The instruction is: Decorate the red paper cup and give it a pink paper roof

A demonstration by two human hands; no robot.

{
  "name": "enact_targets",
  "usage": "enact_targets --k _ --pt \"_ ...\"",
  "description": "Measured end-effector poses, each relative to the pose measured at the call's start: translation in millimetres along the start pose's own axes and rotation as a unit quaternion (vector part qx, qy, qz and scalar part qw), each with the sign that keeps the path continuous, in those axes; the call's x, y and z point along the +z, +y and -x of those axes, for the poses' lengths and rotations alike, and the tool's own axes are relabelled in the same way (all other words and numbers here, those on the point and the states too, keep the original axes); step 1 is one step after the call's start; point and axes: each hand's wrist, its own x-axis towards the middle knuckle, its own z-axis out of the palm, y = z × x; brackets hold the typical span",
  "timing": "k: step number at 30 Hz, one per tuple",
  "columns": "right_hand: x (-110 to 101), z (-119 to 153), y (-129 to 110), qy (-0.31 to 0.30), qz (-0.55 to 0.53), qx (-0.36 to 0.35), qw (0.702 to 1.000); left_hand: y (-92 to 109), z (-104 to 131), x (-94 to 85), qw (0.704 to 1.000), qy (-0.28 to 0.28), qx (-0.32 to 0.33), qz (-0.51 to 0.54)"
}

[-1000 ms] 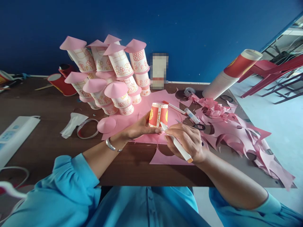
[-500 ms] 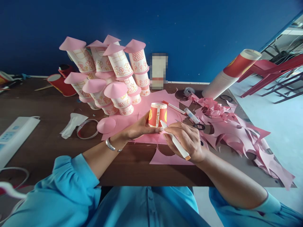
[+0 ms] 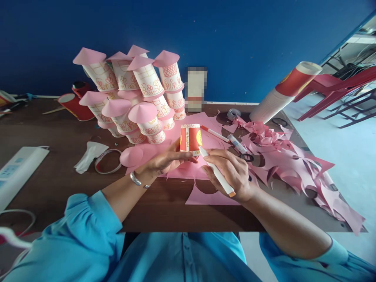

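A short red-and-white paper cup (image 3: 192,140) with a yellow patch is held up by my left hand (image 3: 169,159), whose fingers are wrapped round its lower part. Drawn marks run along the cup's pale rims. My right hand (image 3: 232,170) grips a white marker pen (image 3: 219,174) with an orange end; its tip is at the cup's lower right edge. I cannot tell whether the tip touches the cup. Below lie pink paper sheets (image 3: 207,196). A red-and-white marker (image 3: 215,134) and a glue stick (image 3: 236,144) rest just beyond my right hand.
Several decorated cup towers (image 3: 147,78) with pink cone roofs stand at back left. A roll of tape (image 3: 108,161) and a pink cone (image 3: 131,156) lie left. Pink paper scraps (image 3: 299,166) cover the right side, near a leaning stack of cups (image 3: 272,103). A power strip (image 3: 22,172) sits far left.
My left hand has tilted and shifted the cup slightly left and up. The marker pen in my right hand is now at the cup's lower right edge.
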Motion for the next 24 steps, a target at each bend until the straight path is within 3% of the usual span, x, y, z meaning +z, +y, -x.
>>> enact_targets --k 6,13,24 --pt "1 1 -2 -0.014 -0.007 -0.005 1.0 -10 3 -8.6 0.998 -0.03 0.061 -0.008" --pt "3 2 -2 -0.012 -0.007 -0.022 1.0 13 3 10.4 0.998 -0.043 -0.005 -0.038" --pt "1 -1 -4 -0.009 -0.018 -0.019 1.0 16 0 16.9 0.996 -0.007 -0.034 -0.079"
